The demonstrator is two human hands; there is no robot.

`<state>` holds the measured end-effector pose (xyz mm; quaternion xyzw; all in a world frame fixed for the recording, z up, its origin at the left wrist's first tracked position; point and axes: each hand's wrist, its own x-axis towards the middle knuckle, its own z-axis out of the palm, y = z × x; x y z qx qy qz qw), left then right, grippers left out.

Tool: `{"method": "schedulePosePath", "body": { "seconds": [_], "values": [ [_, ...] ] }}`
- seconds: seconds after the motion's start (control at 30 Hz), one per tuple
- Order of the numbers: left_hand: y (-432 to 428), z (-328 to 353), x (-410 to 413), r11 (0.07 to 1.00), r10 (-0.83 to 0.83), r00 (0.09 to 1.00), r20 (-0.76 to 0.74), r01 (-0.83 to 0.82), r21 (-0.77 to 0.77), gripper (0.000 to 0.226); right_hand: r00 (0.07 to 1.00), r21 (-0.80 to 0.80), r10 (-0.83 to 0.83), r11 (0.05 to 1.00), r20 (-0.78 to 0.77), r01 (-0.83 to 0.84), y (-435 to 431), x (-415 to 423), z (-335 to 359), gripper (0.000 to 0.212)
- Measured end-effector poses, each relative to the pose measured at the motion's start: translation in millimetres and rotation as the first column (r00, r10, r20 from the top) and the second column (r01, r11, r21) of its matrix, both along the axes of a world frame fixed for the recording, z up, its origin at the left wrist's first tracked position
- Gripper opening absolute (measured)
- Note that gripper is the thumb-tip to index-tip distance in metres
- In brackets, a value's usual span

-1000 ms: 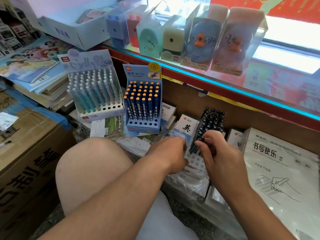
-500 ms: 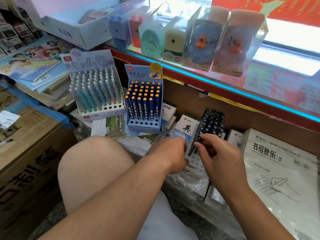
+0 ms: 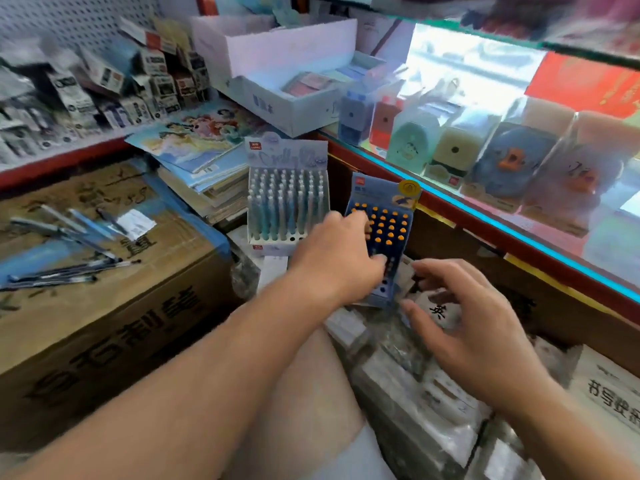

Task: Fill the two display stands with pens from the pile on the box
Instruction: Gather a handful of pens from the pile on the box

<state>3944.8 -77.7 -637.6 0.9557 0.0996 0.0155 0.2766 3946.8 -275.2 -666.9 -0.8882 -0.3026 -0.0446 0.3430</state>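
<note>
A blue display stand [image 3: 393,221] full of orange-tipped pens leans in the middle of the head view. My left hand [image 3: 336,258] grips its left side, fingers over the pens and thumb on the front. To its left stands a white display stand [image 3: 287,202] packed with pastel pens. My right hand [image 3: 467,323] hovers with fingers spread over wrapped packets, holding nothing. Several loose blue and black pens [image 3: 69,244] lie in a pile on the cardboard box [image 3: 104,317] at the left. The frame is blurred by motion.
A stack of picture books [image 3: 194,150] lies behind the box. The glass counter [image 3: 502,223] with boxed sharpeners and duck toys runs along the right. Plastic-wrapped booklets [image 3: 408,393] fill the space below my right hand. My knee [image 3: 304,393] is at bottom centre.
The view swung left, bringing the box with loose pens into sight. My left hand left the black-pen tray and took hold of the blue stand. My right hand let go and opened.
</note>
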Motion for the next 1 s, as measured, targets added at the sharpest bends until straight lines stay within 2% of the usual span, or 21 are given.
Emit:
{"method": "schedulePosePath", "body": {
  "seconds": [0.07,0.2,0.3,0.4,0.5,0.63,0.83,1.0],
  "values": [
    [44.0,15.9,-10.7,0.998,0.07,0.997,0.017,-0.07,-0.008,0.057,0.994,0.012,0.106,0.994,-0.008,-0.106,38.1,14.0,7.8,0.053],
    [141.2,32.1,-51.3,0.973,0.227,0.974,-0.021,-0.227,0.033,0.07,0.943,-0.067,0.329,0.941,-0.043,-0.332,130.3,35.4,21.4,0.068],
    [213.5,24.2,-91.7,0.932,0.362,0.925,-0.116,-0.357,0.067,0.093,0.868,-0.182,0.493,0.85,-0.059,-0.495,208.1,43.0,24.9,0.08],
    [269.9,7.6,-133.5,0.862,0.5,0.855,-0.136,-0.477,0.171,0.108,0.769,-0.355,0.639,0.715,-0.017,-0.602,285.6,38.8,17.3,0.091],
    [306.8,-11.4,-166.0,0.791,0.607,0.773,-0.184,-0.567,0.23,0.112,0.685,-0.505,0.728,0.602,0.029,-0.619,357.2,21.6,1.4,0.091],
    [346.9,-44.1,-200.3,0.719,0.694,0.682,-0.229,-0.644,0.261,0.117,0.613,-0.586,0.79,0.503,0.012,-0.635,430.2,-6.6,-18.7,0.087],
    [377.4,-74.0,-236.9,0.641,0.766,0.565,-0.307,-0.704,0.306,0.113,0.539,-0.635,0.842,0.416,0.0,-0.65,485.3,-26.6,-54.6,0.084],
    [384.3,-93.2,-249.5,0.653,0.755,0.564,-0.334,-0.694,0.303,0.118,0.477,-0.654,0.877,0.392,0.054,-0.647,505.5,-36.6,-71.8,0.071]
  ]
}}
